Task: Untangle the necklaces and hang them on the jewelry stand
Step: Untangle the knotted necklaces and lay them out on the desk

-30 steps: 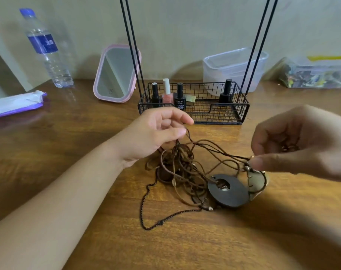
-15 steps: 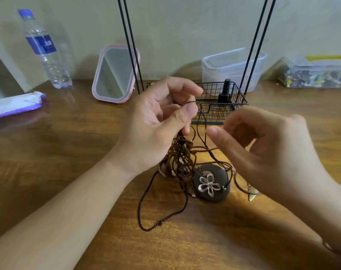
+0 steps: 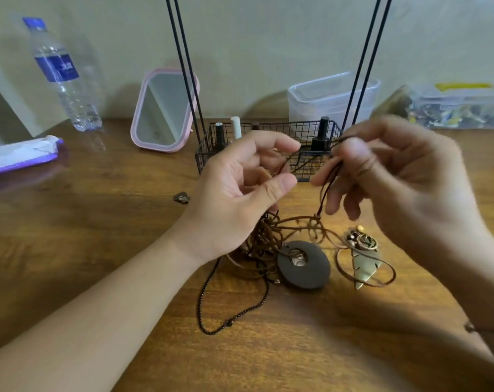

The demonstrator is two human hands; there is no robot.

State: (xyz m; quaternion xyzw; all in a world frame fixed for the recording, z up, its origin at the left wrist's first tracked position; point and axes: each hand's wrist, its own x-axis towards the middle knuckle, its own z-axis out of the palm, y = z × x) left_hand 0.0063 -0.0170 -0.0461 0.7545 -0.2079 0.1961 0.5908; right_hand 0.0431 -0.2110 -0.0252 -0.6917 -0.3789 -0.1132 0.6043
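Above the tangled cords [image 3: 271,239], left hand [image 3: 240,199] apparently pinches one strand, view blurred. Right hand [image 3: 395,176] pinches another, fingers curled. Disc pendant [image 3: 303,264] adjoins the tangle.

stand rods [image 3: 183,66] cut off top | right hand [image 3: 404,188] blurred

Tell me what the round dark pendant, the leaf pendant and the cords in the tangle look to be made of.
Round dark pendant: probably wood or a matte composite; dull brown-black, no shine, with a small metallic inset at its hole.
Leaf pendant: likely brass-toned metal; muted golden sheen, cut edges.
Cords: seemingly brown leather or waxed cord; matte, they hold stiff loops.
Thin dark chain: looks like fine beaded metal links.
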